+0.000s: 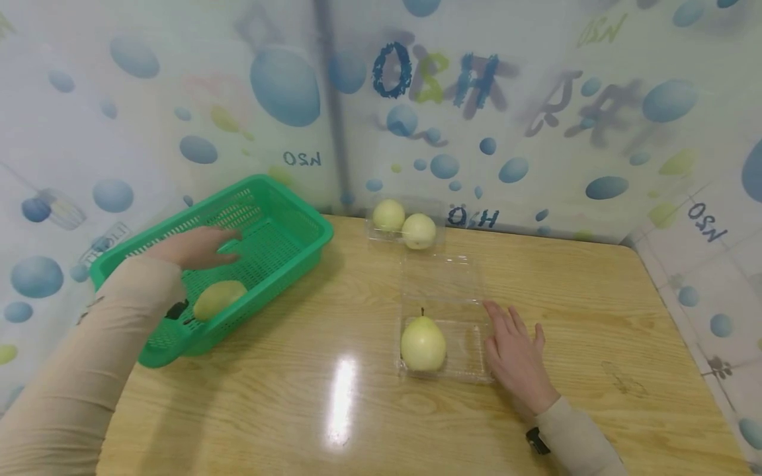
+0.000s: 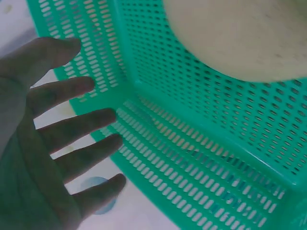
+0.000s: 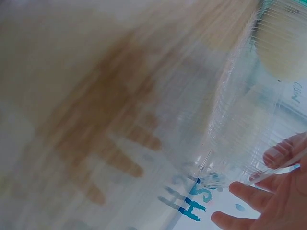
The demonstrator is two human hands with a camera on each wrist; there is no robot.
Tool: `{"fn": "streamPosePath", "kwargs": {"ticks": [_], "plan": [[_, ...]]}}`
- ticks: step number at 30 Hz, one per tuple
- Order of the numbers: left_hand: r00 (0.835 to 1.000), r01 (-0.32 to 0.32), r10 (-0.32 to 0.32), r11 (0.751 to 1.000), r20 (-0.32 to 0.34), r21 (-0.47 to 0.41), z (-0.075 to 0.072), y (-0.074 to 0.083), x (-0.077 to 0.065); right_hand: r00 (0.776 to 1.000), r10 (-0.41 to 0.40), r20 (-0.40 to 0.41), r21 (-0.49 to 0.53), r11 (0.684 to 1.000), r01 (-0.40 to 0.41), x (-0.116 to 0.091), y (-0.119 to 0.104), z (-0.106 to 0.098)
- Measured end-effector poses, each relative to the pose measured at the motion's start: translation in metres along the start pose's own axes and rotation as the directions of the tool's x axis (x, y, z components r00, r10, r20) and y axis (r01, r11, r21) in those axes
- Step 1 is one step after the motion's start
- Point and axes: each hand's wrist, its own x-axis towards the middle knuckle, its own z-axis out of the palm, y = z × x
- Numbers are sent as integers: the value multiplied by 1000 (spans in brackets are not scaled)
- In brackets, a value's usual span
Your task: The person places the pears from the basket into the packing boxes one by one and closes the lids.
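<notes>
My left hand (image 1: 199, 247) is stretched out over the green plastic basket (image 1: 326, 231), holding nothing. In the left wrist view its fingers (image 2: 79, 125) are spread beside the basket's slotted wall. One pale yellow-green pear (image 1: 220, 299) lies in the basket under the left wrist. My right hand (image 1: 519, 360) is at the right side of an opened clear plastic container (image 1: 470, 354), thumb and forefinger at its rim. A pear (image 1: 423, 344) stands stem-up in the container's left half. Its lid (image 1: 440, 277) lies folded back behind it.
Behind the opened container, a second clear plastic box (image 1: 376, 233) with two pears (image 1: 419, 231) stands by the wall. All of this rests on a wooden table (image 1: 286, 396). A patterned wall covering (image 1: 387, 158) rises along the table's back edge and sides.
</notes>
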Motion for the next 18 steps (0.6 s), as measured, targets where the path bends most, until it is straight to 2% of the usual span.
{"fn": "streamPosePath", "kwargs": {"ticks": [3, 8, 18], "plan": [[997, 51, -48, 997, 61, -50, 2, -2, -6, 1000, -2, -2, -1, 1000, 2, 0, 0, 0], [985, 115, -105, 991, 136, -65, 5, -5, -13, 1000, 2, 4, 3, 1000, -2, 0, -1, 0], [977, 112, -86, 986, 193, -125, 8, -8, -20, 1000, 7, 10, 5, 1000, -7, 0, 2, 1]]}}
